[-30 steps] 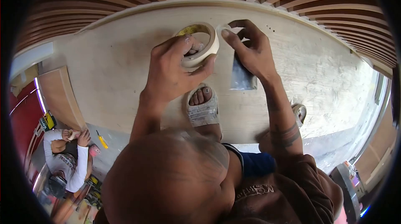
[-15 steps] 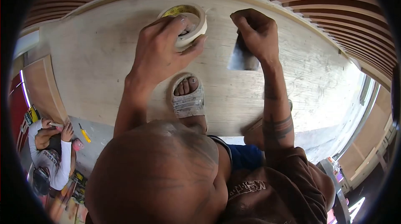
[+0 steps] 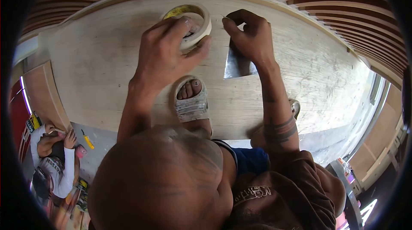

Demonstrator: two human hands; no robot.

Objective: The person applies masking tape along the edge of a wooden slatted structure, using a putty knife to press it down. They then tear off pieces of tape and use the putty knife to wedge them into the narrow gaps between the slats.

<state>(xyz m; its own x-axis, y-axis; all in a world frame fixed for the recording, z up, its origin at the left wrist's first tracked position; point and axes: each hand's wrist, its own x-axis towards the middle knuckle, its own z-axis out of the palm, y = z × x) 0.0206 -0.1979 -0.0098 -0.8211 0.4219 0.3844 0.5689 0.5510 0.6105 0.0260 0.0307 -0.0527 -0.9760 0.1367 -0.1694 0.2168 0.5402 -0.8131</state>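
My left hand (image 3: 161,48) holds a roll of masking tape (image 3: 205,33), fingers hooked into its ring and thumb along its outer side. Yellow print shows on the inside of the core. To the right of the roll, my right hand (image 3: 253,35) is closed round a scraper, whose flat metal blade (image 3: 237,65) points down toward me. Most of the scraper is hidden by the hand. At the pinched thumb and forefinger is a small pale bit, too small to make out. Both hands are over a pale wooden panel (image 3: 98,58).
Brown slats (image 3: 343,9) curve along the panel's far edge. My sandalled foot (image 3: 192,99) is on the panel. At lower left another person (image 3: 56,165) in white sleeves works near a board (image 3: 45,88). A yellow-handled tool (image 3: 88,141) lies on the grey floor.
My right hand has moved left with the scraper, closer to the tape roll. The left hand and the roll have barely shifted.
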